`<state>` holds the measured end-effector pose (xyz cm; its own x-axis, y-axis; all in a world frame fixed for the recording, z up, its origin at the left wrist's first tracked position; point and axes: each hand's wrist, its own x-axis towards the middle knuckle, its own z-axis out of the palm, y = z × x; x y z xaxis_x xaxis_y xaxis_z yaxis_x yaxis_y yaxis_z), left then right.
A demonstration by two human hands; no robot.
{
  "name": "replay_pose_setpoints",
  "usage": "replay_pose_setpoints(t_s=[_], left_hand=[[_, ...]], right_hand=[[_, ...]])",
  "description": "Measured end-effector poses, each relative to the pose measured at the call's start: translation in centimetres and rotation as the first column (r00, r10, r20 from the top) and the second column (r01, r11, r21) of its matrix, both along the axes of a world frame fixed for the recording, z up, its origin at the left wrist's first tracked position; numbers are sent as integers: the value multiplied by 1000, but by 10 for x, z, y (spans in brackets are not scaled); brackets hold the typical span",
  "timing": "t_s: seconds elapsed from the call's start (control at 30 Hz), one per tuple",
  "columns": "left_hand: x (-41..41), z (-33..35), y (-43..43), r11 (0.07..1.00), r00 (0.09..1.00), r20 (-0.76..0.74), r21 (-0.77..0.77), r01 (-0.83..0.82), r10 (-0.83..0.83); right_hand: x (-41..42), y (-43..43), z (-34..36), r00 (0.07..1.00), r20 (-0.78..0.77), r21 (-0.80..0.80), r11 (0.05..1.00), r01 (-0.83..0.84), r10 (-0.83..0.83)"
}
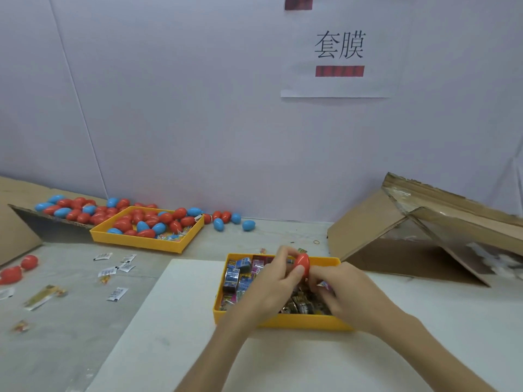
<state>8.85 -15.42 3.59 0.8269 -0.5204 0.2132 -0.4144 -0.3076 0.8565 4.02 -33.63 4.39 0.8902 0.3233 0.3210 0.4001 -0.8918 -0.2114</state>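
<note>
My left hand (276, 281) grips a red plastic egg (302, 263) between thumb and fingers, just above a yellow tray (283, 322) full of small printed packets (237, 274). My right hand (343, 292) reaches in beside the egg with curled fingers; its fingertips touch the egg's lower side, and a small pink packet shows under them. Whether the right hand holds that packet is unclear.
A second yellow tray (147, 241) with red and blue eggs stands at the back left, with more eggs on cardboard (17, 219) behind it. Loose eggs (19, 268), white sachets (117, 292) and wrappers lie at the left. A tipped cardboard box (410, 230) is at the right.
</note>
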Motion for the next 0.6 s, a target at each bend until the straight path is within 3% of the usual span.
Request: replay_pose_setpoints(t_s=[0.13, 0.47, 0.6], left_hand=[[2, -2, -1, 999, 999, -41, 41, 5, -4], [2, -7, -4, 998, 997, -71, 55, 39, -35], [0, -6, -3, 996, 997, -66, 84, 41, -35]], right_hand=[[-1, -5, -6, 995, 99, -7, 1000, -27, 28], [-20, -8, -15, 981, 182, 87, 993, -77, 60], [-25, -7, -13, 985, 166, 233, 969, -85, 47]])
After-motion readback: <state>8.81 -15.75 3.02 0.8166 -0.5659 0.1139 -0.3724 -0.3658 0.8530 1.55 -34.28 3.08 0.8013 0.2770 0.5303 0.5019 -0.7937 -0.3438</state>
